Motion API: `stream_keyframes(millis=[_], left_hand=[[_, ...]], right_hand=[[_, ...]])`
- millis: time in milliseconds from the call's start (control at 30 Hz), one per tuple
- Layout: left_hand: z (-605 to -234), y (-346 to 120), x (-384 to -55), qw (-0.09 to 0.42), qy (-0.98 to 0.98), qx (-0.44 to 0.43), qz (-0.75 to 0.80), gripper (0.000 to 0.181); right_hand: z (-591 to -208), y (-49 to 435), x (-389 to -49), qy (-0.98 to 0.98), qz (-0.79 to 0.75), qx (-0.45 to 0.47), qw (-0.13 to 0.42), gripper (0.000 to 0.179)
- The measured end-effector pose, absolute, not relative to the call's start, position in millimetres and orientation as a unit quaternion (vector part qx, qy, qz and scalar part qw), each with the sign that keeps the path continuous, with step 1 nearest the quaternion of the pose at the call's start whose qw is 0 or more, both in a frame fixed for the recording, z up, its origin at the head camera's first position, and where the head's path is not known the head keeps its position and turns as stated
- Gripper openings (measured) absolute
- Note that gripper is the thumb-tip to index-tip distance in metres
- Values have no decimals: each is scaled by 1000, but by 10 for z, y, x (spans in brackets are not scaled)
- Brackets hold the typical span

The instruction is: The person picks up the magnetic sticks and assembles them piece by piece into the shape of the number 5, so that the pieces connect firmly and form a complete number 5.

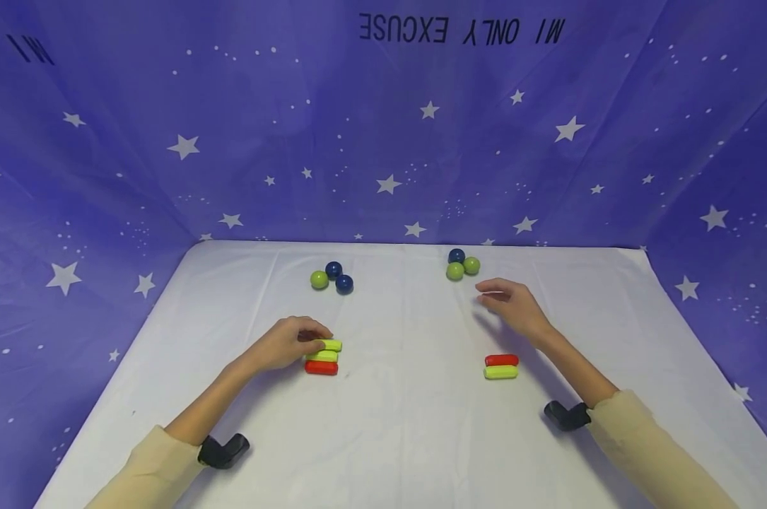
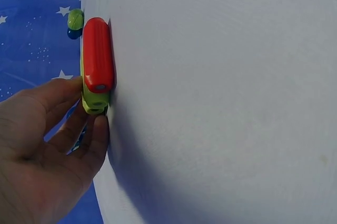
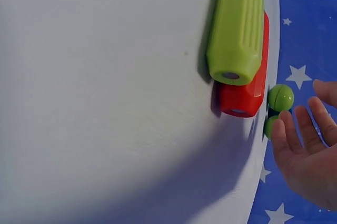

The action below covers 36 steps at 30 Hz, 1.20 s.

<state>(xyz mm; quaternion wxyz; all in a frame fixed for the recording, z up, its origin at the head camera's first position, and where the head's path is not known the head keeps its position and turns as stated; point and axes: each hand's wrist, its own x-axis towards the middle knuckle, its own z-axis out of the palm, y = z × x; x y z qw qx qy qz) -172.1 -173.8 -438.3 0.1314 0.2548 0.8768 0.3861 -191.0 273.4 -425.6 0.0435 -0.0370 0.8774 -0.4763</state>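
On the left, my left hand pinches the farthest yellow-green toy rod between thumb and fingers. Beside it, on the near side, lie a second yellow-green rod and then a red rod, side by side. The left wrist view shows the red rod in front, partly hiding the yellow-green ones. Over the right half of the table, my right hand holds nothing, its fingers loosely bent. Nearest its fingertips are two green balls and a blue ball, grouped together.
Nearer than the right hand, a red rod and a yellow-green rod lie side by side; their ends have round grey insets. Farther back on the left sit a green ball and two blue balls. A starry blue cloth surrounds the white table.
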Motion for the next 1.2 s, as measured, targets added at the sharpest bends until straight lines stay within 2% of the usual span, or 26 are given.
stream_keyframes(millis=[667,1200], left_hand=[[-4394,-1741,-1730,131,875,253,391,20],[-4372,-1718,-1727,143,881,235,384,22]], right_hand=[[-4321,2735,-2537,847,-525,72,43,45],[-4369,2708,-2713,861,-499,80,52,48]])
